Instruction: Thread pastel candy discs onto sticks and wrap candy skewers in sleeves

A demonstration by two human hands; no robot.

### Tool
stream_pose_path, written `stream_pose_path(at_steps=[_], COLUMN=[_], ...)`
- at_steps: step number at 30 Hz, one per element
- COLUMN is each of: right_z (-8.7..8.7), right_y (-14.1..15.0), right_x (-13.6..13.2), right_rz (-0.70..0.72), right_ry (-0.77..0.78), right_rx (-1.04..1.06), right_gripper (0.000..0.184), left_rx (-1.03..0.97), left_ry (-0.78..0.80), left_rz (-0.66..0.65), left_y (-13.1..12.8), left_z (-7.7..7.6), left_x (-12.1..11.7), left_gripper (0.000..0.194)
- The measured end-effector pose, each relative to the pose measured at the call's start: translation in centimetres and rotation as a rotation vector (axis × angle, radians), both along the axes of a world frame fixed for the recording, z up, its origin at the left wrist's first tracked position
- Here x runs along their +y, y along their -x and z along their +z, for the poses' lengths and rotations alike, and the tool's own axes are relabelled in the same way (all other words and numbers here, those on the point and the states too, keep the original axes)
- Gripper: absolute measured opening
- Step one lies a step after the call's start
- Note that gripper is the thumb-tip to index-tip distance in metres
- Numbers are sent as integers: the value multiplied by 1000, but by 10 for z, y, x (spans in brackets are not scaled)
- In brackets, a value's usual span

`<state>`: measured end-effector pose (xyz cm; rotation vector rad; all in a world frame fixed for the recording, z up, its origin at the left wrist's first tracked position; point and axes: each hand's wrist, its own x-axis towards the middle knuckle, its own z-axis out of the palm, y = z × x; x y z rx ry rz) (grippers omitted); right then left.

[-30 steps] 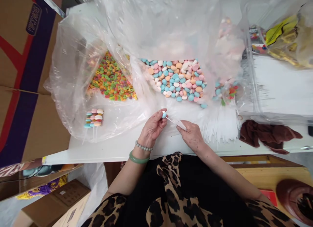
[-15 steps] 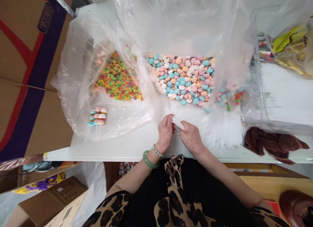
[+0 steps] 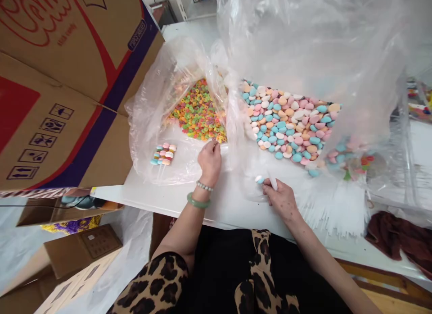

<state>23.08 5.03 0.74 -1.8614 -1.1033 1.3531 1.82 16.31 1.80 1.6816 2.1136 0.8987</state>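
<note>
My left hand [image 3: 209, 163] is at the front edge of a heap of colourful gummy rings [image 3: 199, 111]. Its fingers are pinched together; what is between them is too small to make out. Lower and to the right, my right hand [image 3: 279, 199] is closed on thin white sticks [image 3: 272, 182]. A white and a blue candy [image 3: 259, 179] show at its fingertips, seemingly on a stick. Behind it lies a pile of smooth pastel candies [image 3: 290, 125] in a clear bag. Finished-looking candy skewers [image 3: 164, 154] lie side by side at the left, on the plastic.
Many loose white sticks [image 3: 337, 210] are spread right of my right hand. Farther right lie a brown cloth [image 3: 400, 237] and a clear plastic bin [image 3: 413, 170]. A large printed carton [image 3: 67, 97] stands at the left. Clear plastic bags [image 3: 303, 43] rise behind the candies.
My hands have parted: the left has reached away to the gummy rings, the right stays near the table's front with the sticks. Candies now show at the right fingertips. The view has turned left.
</note>
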Motion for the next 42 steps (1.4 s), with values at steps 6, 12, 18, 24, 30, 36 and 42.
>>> stream_pose_path(at_steps=[6, 12, 18, 24, 30, 36, 42], right_z=[-1, -1, -4, -5, -7, -5, -2], right_y=[10, 3, 3, 1, -2, 1, 2], right_x=[-5, -3, -2, -7, -8, -7, -8], right_rz=[11, -33, -64, -80, -88, -68, -79], right_ry=[3, 50, 44, 36, 43, 48, 58], right_rx=[54, 80, 154, 163, 168, 152, 140], right_gripper=[15, 16, 16, 18, 20, 17, 18], left_rx=[278, 375, 311, 436, 557, 399, 204], left_ry=[118, 298, 203, 64, 60, 134, 106], left_rz=[-216, -349, -144, -409, -486, -308, -396], left_y=[11, 18, 28, 2, 2, 2, 2], left_z=[-22, -16, -11, -25, -36, -28, -30], left_x=[42, 6, 9, 23, 9, 18, 33], left_gripper=[20, 17, 17, 23, 26, 19, 18])
